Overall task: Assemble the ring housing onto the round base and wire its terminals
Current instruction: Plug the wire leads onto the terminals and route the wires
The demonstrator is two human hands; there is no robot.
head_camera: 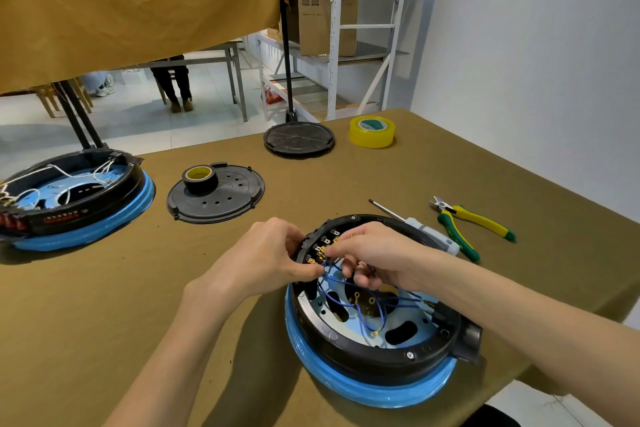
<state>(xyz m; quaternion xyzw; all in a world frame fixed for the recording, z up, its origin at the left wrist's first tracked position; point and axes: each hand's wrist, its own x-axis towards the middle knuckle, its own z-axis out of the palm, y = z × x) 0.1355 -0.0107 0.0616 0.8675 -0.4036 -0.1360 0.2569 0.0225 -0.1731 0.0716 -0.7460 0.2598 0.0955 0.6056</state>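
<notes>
The left hand (266, 253) and right hand (367, 256) both pinch blue wires (346, 291) at the terminals (320, 253); fingers curled. The ring housing (381, 354) sits on the round base (370, 388).

Counted on the table (104, 305): two blue-rimmed round units, one near (377, 350), one far left (74, 199). Two loose black discs (216, 198) (299, 139). Two tape rolls, one yellow-clear (372, 131), one black (200, 178). One screwdriver (419, 229). One pair of pliers (467, 222). Two hands at work, left (268, 258), right (377, 258).
</notes>
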